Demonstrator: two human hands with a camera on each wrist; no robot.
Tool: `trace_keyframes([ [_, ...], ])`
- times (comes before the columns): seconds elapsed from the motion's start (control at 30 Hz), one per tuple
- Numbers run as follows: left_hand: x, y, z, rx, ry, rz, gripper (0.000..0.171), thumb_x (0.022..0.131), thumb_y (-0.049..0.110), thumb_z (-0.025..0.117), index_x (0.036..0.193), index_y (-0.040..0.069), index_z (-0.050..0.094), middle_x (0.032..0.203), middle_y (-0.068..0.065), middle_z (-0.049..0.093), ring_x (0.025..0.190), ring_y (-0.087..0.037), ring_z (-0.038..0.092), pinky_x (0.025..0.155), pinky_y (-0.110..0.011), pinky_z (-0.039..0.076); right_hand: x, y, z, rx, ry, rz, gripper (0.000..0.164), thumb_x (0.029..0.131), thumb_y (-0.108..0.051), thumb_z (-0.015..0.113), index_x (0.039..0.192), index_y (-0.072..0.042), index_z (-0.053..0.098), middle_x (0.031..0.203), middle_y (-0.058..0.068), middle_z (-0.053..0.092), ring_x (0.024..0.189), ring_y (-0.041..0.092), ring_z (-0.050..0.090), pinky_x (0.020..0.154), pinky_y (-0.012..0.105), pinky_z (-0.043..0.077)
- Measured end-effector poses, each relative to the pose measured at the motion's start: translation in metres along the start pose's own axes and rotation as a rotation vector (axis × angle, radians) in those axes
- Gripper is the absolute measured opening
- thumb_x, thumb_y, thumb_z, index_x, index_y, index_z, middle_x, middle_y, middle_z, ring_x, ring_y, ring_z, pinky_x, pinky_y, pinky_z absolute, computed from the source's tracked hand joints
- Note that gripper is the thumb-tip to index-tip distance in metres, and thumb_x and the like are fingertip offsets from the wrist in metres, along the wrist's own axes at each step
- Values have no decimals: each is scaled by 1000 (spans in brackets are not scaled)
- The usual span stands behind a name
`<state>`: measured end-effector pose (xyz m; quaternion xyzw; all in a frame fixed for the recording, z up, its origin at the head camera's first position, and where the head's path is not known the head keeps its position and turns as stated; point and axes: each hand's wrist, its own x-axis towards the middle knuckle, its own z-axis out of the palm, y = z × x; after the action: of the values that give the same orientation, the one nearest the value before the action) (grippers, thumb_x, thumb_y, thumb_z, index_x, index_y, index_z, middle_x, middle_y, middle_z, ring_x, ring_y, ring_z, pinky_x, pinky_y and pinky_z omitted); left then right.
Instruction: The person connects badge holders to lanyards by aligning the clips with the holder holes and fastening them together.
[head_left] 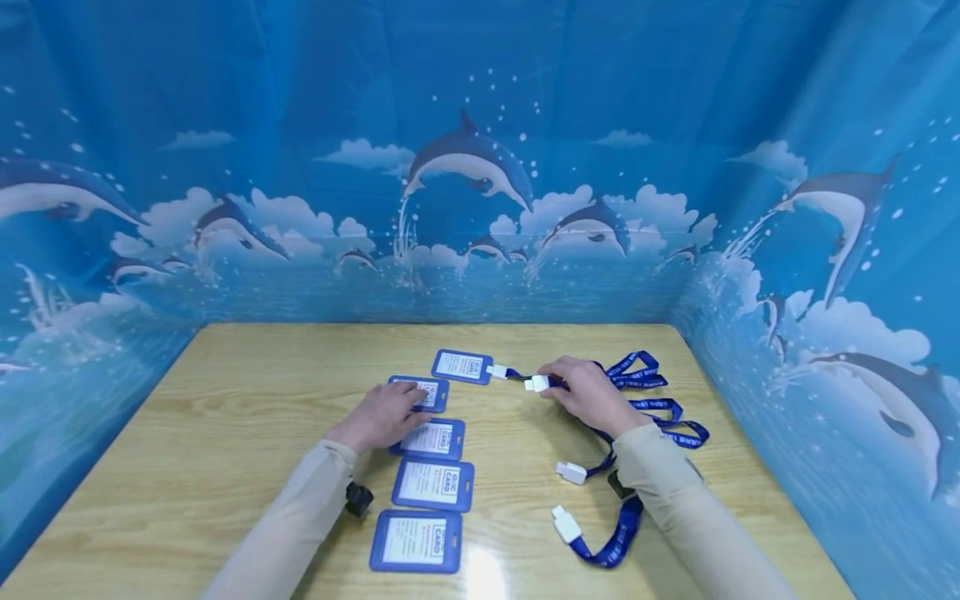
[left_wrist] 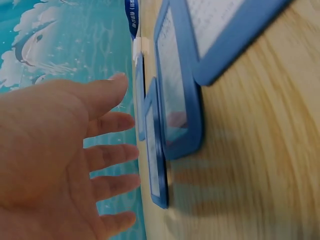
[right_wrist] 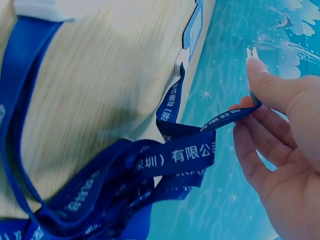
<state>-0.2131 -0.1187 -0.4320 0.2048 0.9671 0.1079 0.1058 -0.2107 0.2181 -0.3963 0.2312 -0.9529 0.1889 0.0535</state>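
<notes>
My left hand (head_left: 381,417) is over the second-farthest blue badge holder (head_left: 437,398), fingers loosely extended and partly covering its card. In the left wrist view the fingers (left_wrist: 112,185) are spread and grip nothing; whether they touch the holder I cannot tell. My right hand (head_left: 588,393) pinches a blue lanyard by its white plastic clip (head_left: 537,383), between thumb and fingers. The strap (right_wrist: 222,119) trails from those fingers toward a heap of lanyards (right_wrist: 175,157). The farthest badge holder (head_left: 461,366) has a lanyard's white clip (head_left: 498,372) at its right end.
Three more badge holders, the nearest one (head_left: 416,541) included, line up toward me on the wooden table (head_left: 225,417). Two loose white clips, one upper (head_left: 572,472) and one lower (head_left: 566,525), lie right of them. A dolphin-print curtain (head_left: 322,283) borders the table.
</notes>
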Motion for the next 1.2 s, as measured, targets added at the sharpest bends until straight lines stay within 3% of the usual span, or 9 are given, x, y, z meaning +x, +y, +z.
trace_keyframes([
  [0.2, 0, -4, 6, -39, -41, -39, 51, 104, 43, 53, 146, 14, 55, 159, -21, 38, 148, -44, 32, 120, -64, 27, 7, -3, 9, -2, -23, 28, 30, 93, -24, 75, 120, -10, 72, 112, 7, 73, 102, 23, 70, 89, 43, 60],
  [0.33, -2, -6, 10, -56, -31, -39, 52, 103, 45, 54, 146, 16, 54, 160, -20, 38, 148, -43, 31, 121, -61, 29, 10, -6, 17, 0, -30, 50, 30, 92, -23, 76, 119, -9, 73, 110, 7, 73, 101, 23, 70, 88, 42, 60],
  [0.77, 5, 3, 16, 2, -44, 4, 51, 103, 46, 53, 147, 21, 54, 160, -15, 40, 149, -40, 32, 120, -59, 31, 17, -13, 30, 14, -62, 87, 35, 90, -19, 77, 121, -5, 71, 114, 11, 72, 107, 27, 69, 95, 43, 59],
  [0.97, 8, 8, 17, 0, -49, -5, 51, 103, 47, 53, 147, 22, 54, 160, -14, 39, 150, -40, 31, 121, -59, 30, 19, -14, 32, 7, -58, 78, 35, 89, -19, 78, 120, -4, 71, 114, 11, 72, 107, 27, 69, 96, 43, 58],
  [1.2, 9, 11, 15, -7, -46, 45, 52, 103, 47, 52, 148, 20, 53, 160, -15, 39, 149, -41, 32, 120, -60, 31, 21, -11, 37, 6, -56, 48, 33, 90, -19, 77, 119, -4, 72, 112, 11, 73, 105, 27, 70, 95, 42, 58],
])
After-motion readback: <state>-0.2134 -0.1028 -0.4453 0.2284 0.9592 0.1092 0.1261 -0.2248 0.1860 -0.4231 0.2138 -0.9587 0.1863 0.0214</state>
